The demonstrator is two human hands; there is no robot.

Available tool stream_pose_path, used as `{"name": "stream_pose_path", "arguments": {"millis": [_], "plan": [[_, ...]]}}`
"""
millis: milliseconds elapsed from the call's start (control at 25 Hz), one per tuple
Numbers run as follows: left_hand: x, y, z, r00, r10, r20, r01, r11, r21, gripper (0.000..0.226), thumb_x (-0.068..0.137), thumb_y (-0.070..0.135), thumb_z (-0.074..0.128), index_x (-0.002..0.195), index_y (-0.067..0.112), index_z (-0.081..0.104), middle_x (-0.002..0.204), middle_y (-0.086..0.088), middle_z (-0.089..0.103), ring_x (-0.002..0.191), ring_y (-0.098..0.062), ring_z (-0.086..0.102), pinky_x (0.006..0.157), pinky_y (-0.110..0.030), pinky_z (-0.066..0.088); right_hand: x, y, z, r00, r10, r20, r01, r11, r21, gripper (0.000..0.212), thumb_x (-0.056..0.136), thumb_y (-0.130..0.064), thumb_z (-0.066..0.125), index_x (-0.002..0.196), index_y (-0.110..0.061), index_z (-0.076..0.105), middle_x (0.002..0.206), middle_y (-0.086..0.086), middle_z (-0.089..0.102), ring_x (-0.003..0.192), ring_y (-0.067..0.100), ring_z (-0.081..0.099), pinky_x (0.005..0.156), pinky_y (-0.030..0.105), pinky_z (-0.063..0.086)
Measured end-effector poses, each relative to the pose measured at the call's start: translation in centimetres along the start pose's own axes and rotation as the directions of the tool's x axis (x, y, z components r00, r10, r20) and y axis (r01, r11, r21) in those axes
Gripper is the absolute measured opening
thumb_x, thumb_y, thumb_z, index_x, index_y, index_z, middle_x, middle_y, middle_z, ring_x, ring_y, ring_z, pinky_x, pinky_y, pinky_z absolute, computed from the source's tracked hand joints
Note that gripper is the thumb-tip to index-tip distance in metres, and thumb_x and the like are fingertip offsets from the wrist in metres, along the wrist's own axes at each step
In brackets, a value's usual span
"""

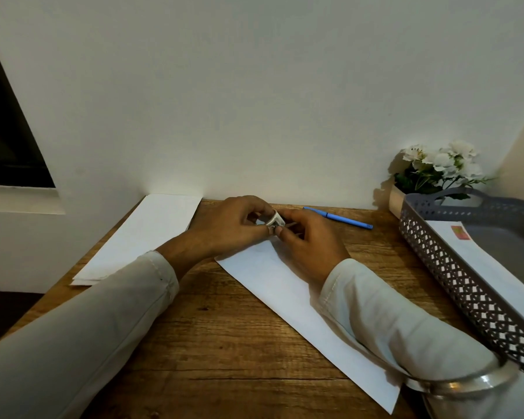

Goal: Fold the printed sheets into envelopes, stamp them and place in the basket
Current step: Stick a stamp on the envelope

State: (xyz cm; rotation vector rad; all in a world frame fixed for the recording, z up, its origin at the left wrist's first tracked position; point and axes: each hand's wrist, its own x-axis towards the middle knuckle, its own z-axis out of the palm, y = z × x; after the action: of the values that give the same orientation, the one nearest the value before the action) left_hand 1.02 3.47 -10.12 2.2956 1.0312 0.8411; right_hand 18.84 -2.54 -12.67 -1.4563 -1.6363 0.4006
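Window (pixel 9 131): dark, upper left of the frame. Sheets (pixel 139 237): white stack, left of centre on the wooden table (pixel 224 343), far end against the wall. Left hand (pixel 233 228): centre of the frame, fingers curled, pinching one side of the stamp (pixel 275 221). Stamp: small curled printed slip, held between both hands above the far end of the envelope (pixel 285 291). Right hand (pixel 306 240): just right of the stamp, thumb and fingertips pinching its other side. Envelope: long, white, lying diagonally from centre to lower right, partly under the right sleeve. Pen (pixel 339 218): blue, right of the hands, near the wall. Flowers (pixel 442 164): white, in a pale pot, upper right. Basket (pixel 454 276): grey, perforated, at the right edge; holds a stamped envelope (pixel 478 261), red stamp at its far corner. Metal rim (pixel 466 384): lower right corner, identity unclear.
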Motion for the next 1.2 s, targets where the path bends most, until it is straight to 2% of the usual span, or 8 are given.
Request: {"name": "stream_pose_path", "arguments": {"millis": [120,320,560,680,800,1200], "plan": [[-0.04,0.10,-0.02,1.000,-0.009,0.007,0.009,1.000,0.027,0.034,0.084,0.048,0.073,0.114,0.033,0.071,0.112,0.016,0.068,0.099,-0.003,0.064,0.088,-0.034,0.058,0.14,-0.08,-0.17,0.999,-0.024,-0.048,0.022,0.999,-0.047,0.024,0.093,-0.023,0.068,0.116,-0.028,0.075,0.106,-0.008,0.068,0.094,0.008,0.065,0.087,0.035,0.057],[-0.09,0.33,-0.06,1.000,-0.020,0.013,0.019,0.998,0.066,0.034,0.084,0.047,0.072,0.114,0.032,0.072,0.112,0.016,0.068,0.097,-0.003,0.064,0.086,-0.033,0.057,0.27,-0.05,-0.36,0.992,-0.088,-0.095,0.076,0.990,-0.119,0.023,0.089,-0.019,0.071,0.108,-0.030,0.078,0.096,-0.009,0.068,0.086,0.007,0.065,0.081,0.036,0.058],[-0.30,0.45,-0.05,0.999,-0.030,-0.024,0.032,0.997,0.072,0.030,0.086,0.041,0.071,0.114,0.028,0.073,0.109,0.012,0.069,0.096,-0.006,0.064,0.086,-0.037,0.057,0.13,-0.41,-0.59,0.982,-0.176,-0.063,0.154,0.952,-0.264,0.021,0.090,-0.020,0.070,0.108,-0.027,0.078,0.099,-0.008,0.071,0.088,0.011,0.066,0.080,0.039,0.058],[-0.34,0.62,-0.08,0.999,-0.028,-0.042,0.031,0.997,0.067,0.029,0.088,0.040,0.069,0.113,0.026,0.073,0.107,0.010,0.069,0.095,-0.006,0.063,0.084,-0.034,0.056,0.15,-0.29,-0.47,0.987,-0.126,-0.103,0.104,0.974,-0.200,0.019,0.089,-0.020,0.072,0.106,-0.027,0.077,0.096,-0.011,0.072,0.085,0.005,0.067,0.079,0.036,0.059],[-0.17,0.69,0.01,0.999,-0.019,-0.040,0.023,0.996,0.092,0.033,0.088,0.043,0.069,0.117,0.028,0.071,0.110,0.013,0.068,0.094,-0.004,0.062,0.074,-0.020,0.049,0.30,0.03,-0.40,0.991,-0.046,-0.128,0.035,0.996,-0.087,0.020,0.086,-0.021,0.075,0.105,-0.027,0.075,0.093,-0.011,0.073,0.083,0.003,0.069,0.077,0.035,0.061],[-0.15,0.74,0.26,0.999,-0.017,-0.038,0.022,0.991,0.132,0.034,0.087,0.047,0.068,0.117,0.030,0.071,0.109,0.016,0.067,0.090,0.001,0.061,0.065,-0.012,0.041,0.20,-0.07,-0.52,0.990,-0.013,-0.138,-0.002,0.994,-0.109,0.008,0.085,-0.021,0.076,0.089,-0.028,0.074,0.081,-0.012,0.072,0.076,0.006,0.069,0.073,0.038,0.062]]}}
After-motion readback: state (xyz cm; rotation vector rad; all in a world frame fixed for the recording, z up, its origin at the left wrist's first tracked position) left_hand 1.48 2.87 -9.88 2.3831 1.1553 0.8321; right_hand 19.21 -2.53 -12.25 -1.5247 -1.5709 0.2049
